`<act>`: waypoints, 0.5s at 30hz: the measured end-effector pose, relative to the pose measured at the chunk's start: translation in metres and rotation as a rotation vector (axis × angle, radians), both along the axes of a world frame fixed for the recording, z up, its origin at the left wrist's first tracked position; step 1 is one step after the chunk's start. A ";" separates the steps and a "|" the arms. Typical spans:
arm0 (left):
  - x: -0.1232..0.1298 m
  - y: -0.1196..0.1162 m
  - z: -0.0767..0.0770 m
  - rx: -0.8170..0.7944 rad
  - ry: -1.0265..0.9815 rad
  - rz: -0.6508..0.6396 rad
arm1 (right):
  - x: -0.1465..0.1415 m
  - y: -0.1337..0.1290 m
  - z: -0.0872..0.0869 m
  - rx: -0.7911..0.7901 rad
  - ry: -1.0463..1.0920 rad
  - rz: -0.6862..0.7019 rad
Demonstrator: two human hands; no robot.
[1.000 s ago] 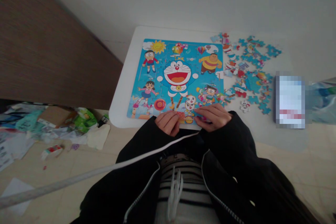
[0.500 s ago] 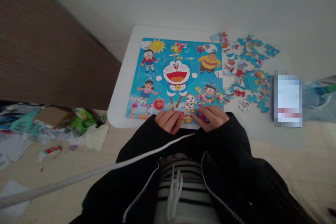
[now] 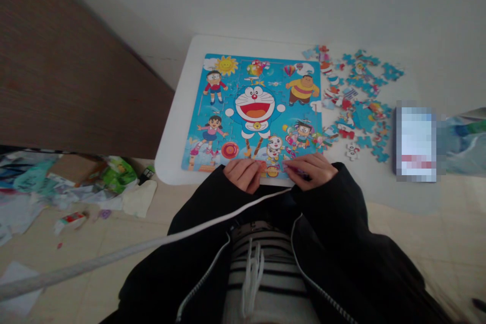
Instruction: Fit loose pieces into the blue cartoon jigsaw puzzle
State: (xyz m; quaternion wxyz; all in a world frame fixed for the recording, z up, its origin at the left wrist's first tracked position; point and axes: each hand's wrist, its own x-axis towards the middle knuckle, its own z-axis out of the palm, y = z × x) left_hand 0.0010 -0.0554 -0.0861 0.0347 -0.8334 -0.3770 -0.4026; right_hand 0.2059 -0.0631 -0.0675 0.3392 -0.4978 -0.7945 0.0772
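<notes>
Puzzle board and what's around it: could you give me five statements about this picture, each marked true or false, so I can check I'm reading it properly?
1. The puzzle board lies on a white table. True.
2. Loose pieces lie left of the puzzle board. False: the loose pieces lie to its right.
3. The person's left hand and right hand are at the near edge of the puzzle board. True.
4. The printed sun is at the near right corner. False: the sun is at the far left corner.
5. The person's sleeves are black. True.
</notes>
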 end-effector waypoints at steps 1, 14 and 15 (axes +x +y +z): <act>0.000 -0.001 0.001 -0.032 0.022 0.007 | -0.001 0.000 0.000 -0.008 -0.005 -0.002; -0.003 0.002 -0.002 0.003 0.040 -0.014 | -0.019 0.002 -0.002 0.049 -0.068 -0.089; -0.003 0.002 -0.001 -0.001 0.041 -0.008 | -0.016 0.003 -0.002 0.034 -0.063 -0.073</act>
